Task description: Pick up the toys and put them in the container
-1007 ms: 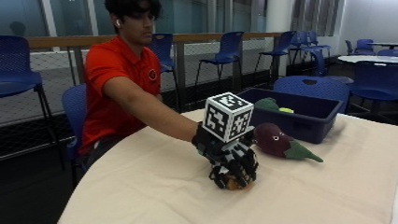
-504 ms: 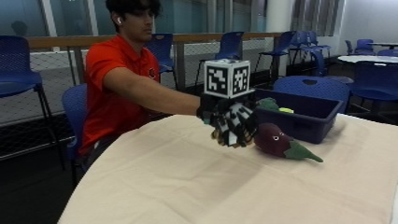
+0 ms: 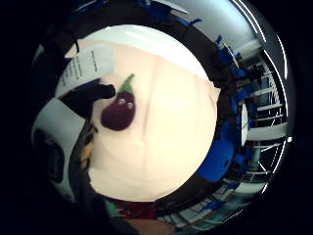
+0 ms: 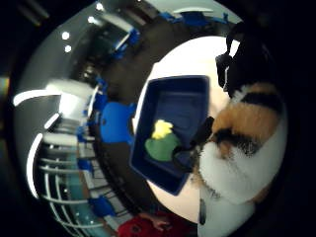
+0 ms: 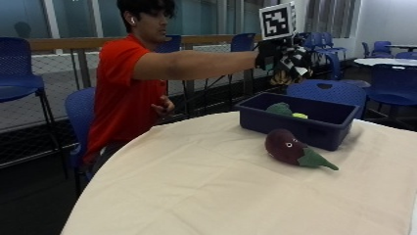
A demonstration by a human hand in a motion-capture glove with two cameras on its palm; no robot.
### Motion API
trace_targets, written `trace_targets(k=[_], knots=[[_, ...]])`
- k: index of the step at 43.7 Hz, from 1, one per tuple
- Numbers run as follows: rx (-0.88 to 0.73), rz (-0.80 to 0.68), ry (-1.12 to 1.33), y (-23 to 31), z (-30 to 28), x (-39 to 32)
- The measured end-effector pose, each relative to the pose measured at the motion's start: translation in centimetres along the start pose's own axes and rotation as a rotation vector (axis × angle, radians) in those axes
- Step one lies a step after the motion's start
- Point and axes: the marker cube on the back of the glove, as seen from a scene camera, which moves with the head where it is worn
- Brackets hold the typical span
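Fur in white, orange and black patches fills the thumb-side palm view: that is the plush toy [image 4: 242,148] I see held in the gloved right hand [image 5: 272,54], whose fingers are curled around it. From the outside view, I see the arm stretched out level, with the toy [image 5: 291,62] hanging from the hand, high in the air above the blue bin [image 5: 301,119], its black-and-white checked part showing below the fingers.

I see the bin sitting on the round table [image 5: 196,196], which is covered with a cream cloth. Inside the bin lies a green toy [image 5: 280,108] with a small yellow piece beside it; the thumb-side palm view shows the same green shape with yellow on top [image 4: 162,140] against the bin's dark floor.

On the cloth just in front of the bin, I see a stuffed eggplant [image 5: 291,147], dark purple with two small eyes and a green stem end pointing away from the person. It lies on its side, untouched.

The person's bare left hand [image 5: 163,105] is held near the chest.
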Motion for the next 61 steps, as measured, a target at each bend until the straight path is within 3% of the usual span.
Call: trace_targets(k=[6, 13, 21, 26, 30, 35, 40, 46, 51, 61], knots=[[0.026, -0.160, 0.013, -0.4, 0.5, -6.5], [0.023, -0.230, -0.084, 0.0, 1.8, -12.8], [0.090, -0.253, -0.030, 0.0, 3.7, -13.6], [0.129, -0.265, -0.234, 0.4, 3.5, -14.2], [0.126, -0.262, -0.270, 0.6, 3.4, -13.3], [0.099, -0.238, -0.108, 0.4, 4.0, -10.1], [0.068, -0.161, -0.183, 0.4, 3.8, -7.7], [0.069, -0.153, -0.040, 0.2, 4.9, -3.0], [0.058, -0.023, -0.043, 0.1, 5.9, -0.6], [0.010, 0.074, -0.034, 0.2, 8.8, 4.8]])
